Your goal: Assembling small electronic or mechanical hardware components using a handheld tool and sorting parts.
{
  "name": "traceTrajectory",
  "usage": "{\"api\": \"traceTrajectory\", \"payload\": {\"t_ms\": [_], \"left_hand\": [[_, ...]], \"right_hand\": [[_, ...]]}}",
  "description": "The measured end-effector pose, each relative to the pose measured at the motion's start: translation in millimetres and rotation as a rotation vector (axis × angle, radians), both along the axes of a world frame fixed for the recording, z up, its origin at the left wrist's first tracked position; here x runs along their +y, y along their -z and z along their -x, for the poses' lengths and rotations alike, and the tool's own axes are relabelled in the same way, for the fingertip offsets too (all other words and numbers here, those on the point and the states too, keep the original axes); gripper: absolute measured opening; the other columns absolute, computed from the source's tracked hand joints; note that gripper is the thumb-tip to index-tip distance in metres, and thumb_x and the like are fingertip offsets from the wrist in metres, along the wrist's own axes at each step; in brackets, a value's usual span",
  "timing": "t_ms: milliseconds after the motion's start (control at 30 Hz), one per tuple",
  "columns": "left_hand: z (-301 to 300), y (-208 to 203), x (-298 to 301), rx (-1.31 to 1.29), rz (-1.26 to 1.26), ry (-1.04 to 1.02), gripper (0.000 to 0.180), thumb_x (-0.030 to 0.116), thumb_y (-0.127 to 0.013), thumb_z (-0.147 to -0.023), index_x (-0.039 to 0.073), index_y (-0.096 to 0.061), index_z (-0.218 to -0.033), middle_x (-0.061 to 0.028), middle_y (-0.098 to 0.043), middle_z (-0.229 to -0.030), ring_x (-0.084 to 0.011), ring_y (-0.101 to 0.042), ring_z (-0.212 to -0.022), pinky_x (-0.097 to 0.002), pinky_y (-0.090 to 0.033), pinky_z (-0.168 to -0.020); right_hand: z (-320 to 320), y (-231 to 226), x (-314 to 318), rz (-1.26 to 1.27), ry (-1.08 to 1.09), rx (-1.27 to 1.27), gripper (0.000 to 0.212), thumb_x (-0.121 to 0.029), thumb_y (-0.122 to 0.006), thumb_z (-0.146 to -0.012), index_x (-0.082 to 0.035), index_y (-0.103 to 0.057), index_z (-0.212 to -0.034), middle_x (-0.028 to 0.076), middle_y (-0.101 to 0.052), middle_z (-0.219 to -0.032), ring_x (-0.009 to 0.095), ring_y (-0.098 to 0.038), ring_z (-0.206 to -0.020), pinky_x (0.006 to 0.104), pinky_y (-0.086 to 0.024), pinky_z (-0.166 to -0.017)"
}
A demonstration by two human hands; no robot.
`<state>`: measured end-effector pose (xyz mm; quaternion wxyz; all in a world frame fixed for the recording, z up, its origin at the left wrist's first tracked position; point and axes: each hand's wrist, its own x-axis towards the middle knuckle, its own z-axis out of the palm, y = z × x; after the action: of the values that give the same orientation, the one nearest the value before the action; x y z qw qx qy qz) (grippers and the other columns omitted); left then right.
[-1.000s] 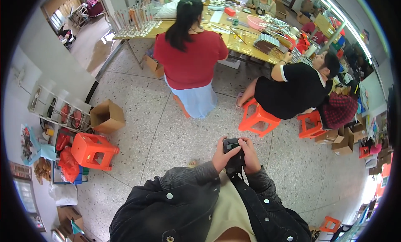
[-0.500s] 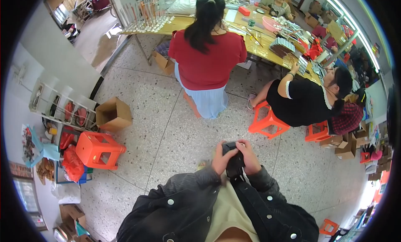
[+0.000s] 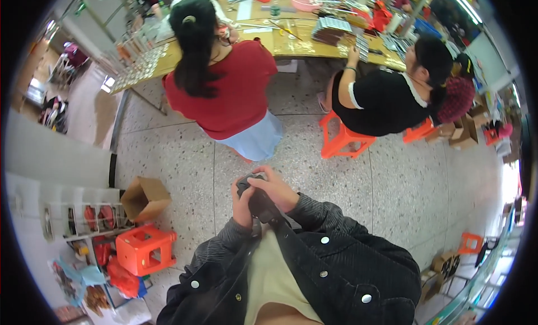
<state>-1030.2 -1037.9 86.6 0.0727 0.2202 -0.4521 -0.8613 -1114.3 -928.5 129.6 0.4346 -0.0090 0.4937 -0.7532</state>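
Note:
Close in front of my body I hold a small black boxy device (image 3: 263, 207), its exact kind not clear from here. My left hand (image 3: 241, 206) wraps its left side, fingers closed. My right hand (image 3: 278, 189) grips it from the right and over its top, the thumb lying across it. Both hands partly cover the device, and its lower end sits near the front of my open dark jacket.
Ahead, a person in red (image 3: 241, 95) and a person in black (image 3: 386, 95), seated on an orange stool (image 3: 343, 141), work at a cluttered yellow table (image 3: 263, 43). To the left stand an open cardboard box (image 3: 144, 200), orange stools (image 3: 137, 251) and a shoe rack (image 3: 84, 235).
My view has swung, so the table and the people sit differently in it. My hands and the device now appear further left, both hands still closed around it.

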Motion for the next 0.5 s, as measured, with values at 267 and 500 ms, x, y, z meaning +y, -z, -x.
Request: {"api": "traceTrajectory", "payload": {"t_ms": [267,500], "left_hand": [[22,14,-26,0.03,-0.032,0.111,0.042,0.023,-0.05,-0.094,0.007,-0.039,-0.131,-0.0105,-0.052,-0.122,-0.0197,-0.054,-0.111,-0.0316,-0.045,-0.094],[22,7,-45,0.068,0.005,0.201,0.047,0.033,-0.051,-0.098,0.005,-0.037,-0.133,-0.0111,-0.049,-0.124,-0.0189,-0.052,-0.111,-0.031,-0.044,-0.094]], "right_hand": [[7,9,-13,-0.135,0.118,0.098,0.043,-0.025,-0.066,-0.088,-0.008,-0.042,-0.12,0.011,-0.054,-0.106,0.017,-0.057,-0.092,0.0297,-0.05,-0.076],[-8,-14,-27,-0.167,0.165,0.095,0.049,-0.021,-0.067,-0.087,-0.005,-0.041,-0.125,0.013,-0.055,-0.11,0.018,-0.057,-0.099,0.0301,-0.05,-0.08]]}}
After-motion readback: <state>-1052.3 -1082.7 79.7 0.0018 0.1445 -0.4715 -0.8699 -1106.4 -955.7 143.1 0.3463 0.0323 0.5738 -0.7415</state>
